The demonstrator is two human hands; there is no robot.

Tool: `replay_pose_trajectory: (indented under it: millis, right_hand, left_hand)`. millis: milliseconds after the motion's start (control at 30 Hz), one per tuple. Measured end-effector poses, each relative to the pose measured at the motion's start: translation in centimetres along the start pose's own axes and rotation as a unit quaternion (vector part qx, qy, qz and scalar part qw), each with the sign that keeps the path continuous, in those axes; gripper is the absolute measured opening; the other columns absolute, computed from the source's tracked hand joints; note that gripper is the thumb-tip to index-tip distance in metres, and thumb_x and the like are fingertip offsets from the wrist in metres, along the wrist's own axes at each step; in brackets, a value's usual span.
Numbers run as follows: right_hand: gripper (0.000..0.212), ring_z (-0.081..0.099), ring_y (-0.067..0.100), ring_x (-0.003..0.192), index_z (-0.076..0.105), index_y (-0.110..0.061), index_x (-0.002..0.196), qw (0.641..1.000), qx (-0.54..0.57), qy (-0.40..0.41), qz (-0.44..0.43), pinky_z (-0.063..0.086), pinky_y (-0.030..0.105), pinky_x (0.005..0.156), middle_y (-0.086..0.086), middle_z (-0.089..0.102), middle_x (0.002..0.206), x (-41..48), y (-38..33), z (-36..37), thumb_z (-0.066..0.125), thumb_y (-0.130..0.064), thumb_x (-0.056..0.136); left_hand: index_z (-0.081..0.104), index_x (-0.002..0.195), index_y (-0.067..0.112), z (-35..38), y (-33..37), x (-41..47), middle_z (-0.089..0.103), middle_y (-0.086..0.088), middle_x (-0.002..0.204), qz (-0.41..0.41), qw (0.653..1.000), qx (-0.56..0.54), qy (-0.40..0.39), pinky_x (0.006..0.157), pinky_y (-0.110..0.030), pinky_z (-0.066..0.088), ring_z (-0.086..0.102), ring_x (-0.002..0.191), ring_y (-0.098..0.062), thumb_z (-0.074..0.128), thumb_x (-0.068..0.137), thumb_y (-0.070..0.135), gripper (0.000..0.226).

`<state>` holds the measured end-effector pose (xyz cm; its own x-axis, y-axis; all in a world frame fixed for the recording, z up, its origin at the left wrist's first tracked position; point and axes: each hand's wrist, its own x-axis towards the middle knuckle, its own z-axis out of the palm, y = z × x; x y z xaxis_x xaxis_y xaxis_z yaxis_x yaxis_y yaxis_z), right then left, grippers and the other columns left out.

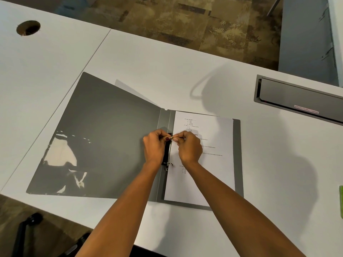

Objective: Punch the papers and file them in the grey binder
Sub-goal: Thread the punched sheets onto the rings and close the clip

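The grey binder (104, 138) lies open and flat on the white desk, its glossy left cover spread wide. A stack of printed white papers (209, 164) lies on its right half. Down the spine runs a black ring mechanism (168, 152) with a lower metal ring (169, 164) showing. My left hand (155, 147) and my right hand (189, 147) meet at the upper ring (171, 138), each pinching one side of it with thumb and fingertips. Whether that ring is open or closed is hidden by my fingers.
A round cable hole (28, 27) sits in the desk at the far left. A grey cable tray flap (298, 98) is set into the desk at the right. A green object (341, 201) peeks in at the right edge. A chair armrest (26, 232) is below the desk's near edge.
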<state>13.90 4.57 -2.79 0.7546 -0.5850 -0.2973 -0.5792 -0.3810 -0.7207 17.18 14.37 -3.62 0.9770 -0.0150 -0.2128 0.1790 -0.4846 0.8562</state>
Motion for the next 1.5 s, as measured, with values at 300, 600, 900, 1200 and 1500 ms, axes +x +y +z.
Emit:
replay_pose_trajectory:
  millis: [300,600,900,1200,1500]
  right_hand:
    - [0.005,0.066,0.016,0.077,0.07,-0.023,0.087,1.0,0.015,-0.002,0.006,0.043,0.02,0.055,-0.005,0.072,0.091,-0.5,-0.1,-0.1,0.066,-0.024,0.086]
    - [0.024,0.061,0.014,0.086,0.061,-0.02,0.106,0.985,0.141,0.005,-0.099,0.056,0.026,0.072,-0.003,0.063,0.098,-4.1,2.1,-2.4,0.067,-0.011,0.084]
    - [0.055,0.041,0.031,0.134,0.05,-0.028,0.133,0.958,-0.191,-0.012,-0.213,0.023,0.047,0.11,0.007,0.046,0.144,-7.6,6.8,-0.9,0.06,-0.045,0.081]
    - [0.067,0.032,0.035,0.139,0.04,-0.036,0.14,0.923,-0.294,-0.041,-0.247,0.017,0.061,0.11,0.006,0.036,0.151,-6.8,8.7,-2.2,0.05,-0.059,0.078]
    - [0.073,0.03,0.035,0.14,0.038,-0.04,0.137,0.915,-0.298,-0.054,-0.266,0.002,0.058,0.112,0.006,0.034,0.152,-5.6,9.4,-3.3,0.067,-0.053,0.072]
  left_hand:
    - [0.075,0.083,0.011,-0.6,0.5,-0.1,0.073,-0.004,0.08,-0.026,0.999,-0.011,-0.031,0.076,-0.033,0.059,0.07,0.075,-0.016,0.068,0.082,0.0,0.013]
    - [0.069,0.109,0.005,-2.9,0.6,-2.7,0.072,-0.009,0.101,-0.065,0.997,0.017,-0.028,0.09,-0.03,0.054,0.069,0.083,-0.014,0.059,0.087,-0.004,0.026]
    - [0.062,0.106,0.006,-1.3,1.6,-5.5,0.068,-0.01,0.099,-0.077,0.98,0.181,-0.013,0.082,-0.033,0.055,0.067,0.089,-0.024,0.072,0.082,0.019,0.029]
    - [0.063,0.098,0.001,-0.9,2.4,-5.0,0.068,-0.014,0.096,-0.111,0.981,0.157,-0.016,0.072,-0.028,0.053,0.067,0.085,-0.025,0.075,0.079,0.013,0.026]
    - [0.069,0.101,0.001,0.2,2.1,-5.1,0.071,-0.014,0.096,-0.148,0.965,0.214,-0.036,0.062,-0.029,0.051,0.069,0.083,-0.028,0.067,0.086,0.019,0.023]
